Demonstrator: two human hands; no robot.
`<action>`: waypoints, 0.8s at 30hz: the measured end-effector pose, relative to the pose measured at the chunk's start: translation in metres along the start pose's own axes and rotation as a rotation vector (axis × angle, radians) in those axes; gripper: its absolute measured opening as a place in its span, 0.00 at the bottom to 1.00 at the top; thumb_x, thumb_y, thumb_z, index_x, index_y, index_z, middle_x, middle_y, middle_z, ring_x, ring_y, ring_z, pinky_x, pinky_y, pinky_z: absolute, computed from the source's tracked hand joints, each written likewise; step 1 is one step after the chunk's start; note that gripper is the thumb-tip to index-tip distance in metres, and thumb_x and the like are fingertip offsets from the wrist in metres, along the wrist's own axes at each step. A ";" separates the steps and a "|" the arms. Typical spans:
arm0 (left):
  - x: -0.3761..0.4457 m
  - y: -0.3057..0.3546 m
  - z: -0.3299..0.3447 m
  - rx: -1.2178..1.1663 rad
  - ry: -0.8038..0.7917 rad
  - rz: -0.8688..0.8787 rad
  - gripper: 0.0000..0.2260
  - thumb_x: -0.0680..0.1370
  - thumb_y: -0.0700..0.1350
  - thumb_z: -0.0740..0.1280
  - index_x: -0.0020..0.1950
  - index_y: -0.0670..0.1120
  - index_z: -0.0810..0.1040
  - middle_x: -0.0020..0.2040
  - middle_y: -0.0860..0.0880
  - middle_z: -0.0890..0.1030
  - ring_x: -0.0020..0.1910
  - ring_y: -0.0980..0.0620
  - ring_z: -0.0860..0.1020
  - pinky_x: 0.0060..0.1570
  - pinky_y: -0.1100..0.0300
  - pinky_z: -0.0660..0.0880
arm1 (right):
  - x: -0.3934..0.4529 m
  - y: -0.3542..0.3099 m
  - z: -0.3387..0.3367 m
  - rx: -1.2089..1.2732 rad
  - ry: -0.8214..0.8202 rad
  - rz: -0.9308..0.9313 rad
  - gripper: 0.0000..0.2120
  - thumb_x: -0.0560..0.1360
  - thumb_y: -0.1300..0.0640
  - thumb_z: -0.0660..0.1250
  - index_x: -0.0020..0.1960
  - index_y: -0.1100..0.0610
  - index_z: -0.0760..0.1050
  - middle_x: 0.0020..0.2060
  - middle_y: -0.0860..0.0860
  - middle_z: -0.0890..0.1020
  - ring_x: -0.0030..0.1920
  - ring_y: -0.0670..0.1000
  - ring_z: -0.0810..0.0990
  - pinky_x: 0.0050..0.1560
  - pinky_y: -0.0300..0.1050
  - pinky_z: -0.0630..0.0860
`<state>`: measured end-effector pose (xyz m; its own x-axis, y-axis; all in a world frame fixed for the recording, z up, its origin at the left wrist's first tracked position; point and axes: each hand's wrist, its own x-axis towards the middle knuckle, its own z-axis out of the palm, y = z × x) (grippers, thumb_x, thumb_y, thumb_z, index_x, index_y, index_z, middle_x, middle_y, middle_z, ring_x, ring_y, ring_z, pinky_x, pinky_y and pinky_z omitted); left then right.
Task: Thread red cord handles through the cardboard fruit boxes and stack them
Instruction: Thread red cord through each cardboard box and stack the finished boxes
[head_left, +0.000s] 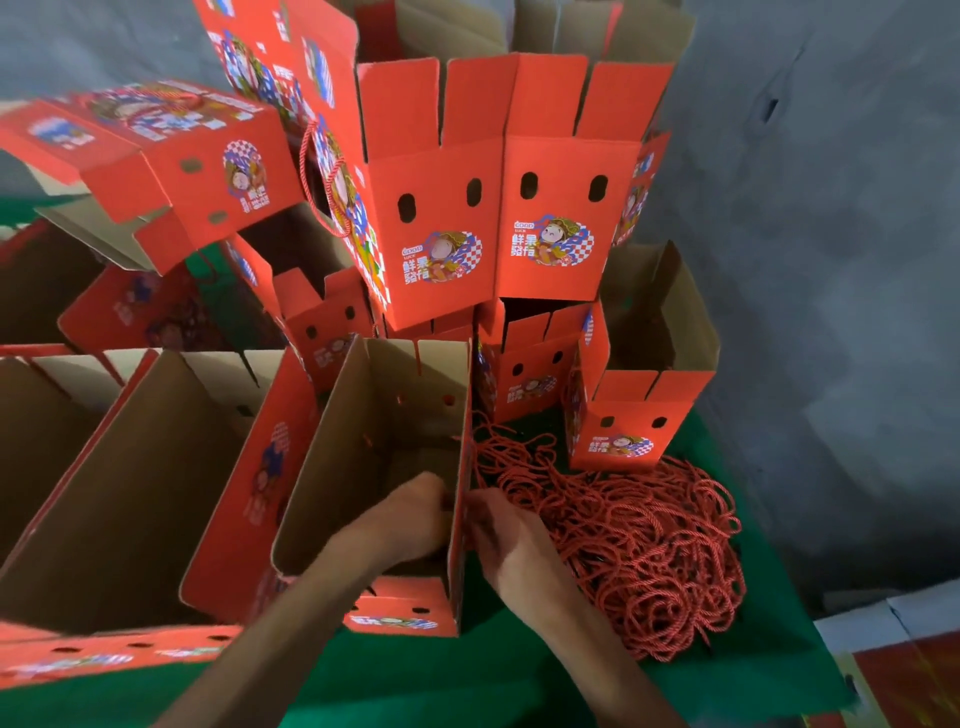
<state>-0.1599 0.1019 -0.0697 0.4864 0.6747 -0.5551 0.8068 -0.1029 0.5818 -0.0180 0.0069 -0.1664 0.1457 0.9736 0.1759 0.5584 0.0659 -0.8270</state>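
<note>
An open red cardboard fruit box (363, 467) stands on the green table in front of me, brown inside showing. My left hand (415, 512) reaches inside it, fingers curled against the right wall. My right hand (501, 530) is outside that same wall, fingers pinching at the wall where a red cord passes; the cord end is mostly hidden. A big heap of loose red cords (634, 545) lies just right of the box.
Several red boxes (498, 208) are stacked high at the back, one with a cord handle (311, 176). More open boxes (130, 478) crowd the left. A small box (623, 421) stands behind the cords. The green table (753, 665) ends at right by a grey wall.
</note>
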 end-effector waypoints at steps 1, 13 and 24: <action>0.001 0.004 0.002 0.071 0.031 0.019 0.13 0.80 0.48 0.68 0.60 0.42 0.75 0.58 0.43 0.80 0.57 0.46 0.80 0.61 0.49 0.78 | 0.000 0.002 0.000 -0.011 0.026 -0.022 0.10 0.82 0.50 0.64 0.61 0.49 0.76 0.50 0.43 0.85 0.48 0.42 0.85 0.49 0.34 0.80; 0.040 0.023 0.011 0.313 0.080 0.023 0.11 0.81 0.41 0.63 0.58 0.36 0.80 0.57 0.39 0.82 0.57 0.41 0.82 0.54 0.51 0.79 | -0.012 0.004 -0.021 0.167 -0.173 0.046 0.23 0.79 0.56 0.68 0.71 0.40 0.71 0.62 0.38 0.80 0.64 0.43 0.79 0.63 0.41 0.77; 0.039 0.041 -0.011 0.295 0.328 0.049 0.10 0.83 0.45 0.59 0.54 0.40 0.77 0.54 0.43 0.81 0.56 0.38 0.81 0.48 0.52 0.76 | 0.001 0.010 -0.006 0.019 0.219 0.158 0.16 0.77 0.37 0.71 0.53 0.49 0.79 0.46 0.43 0.83 0.46 0.42 0.82 0.45 0.43 0.80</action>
<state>-0.1117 0.1326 -0.0611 0.4324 0.8554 -0.2852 0.8699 -0.3125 0.3816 -0.0076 0.0068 -0.1715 0.4044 0.9017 0.1533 0.4993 -0.0772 -0.8630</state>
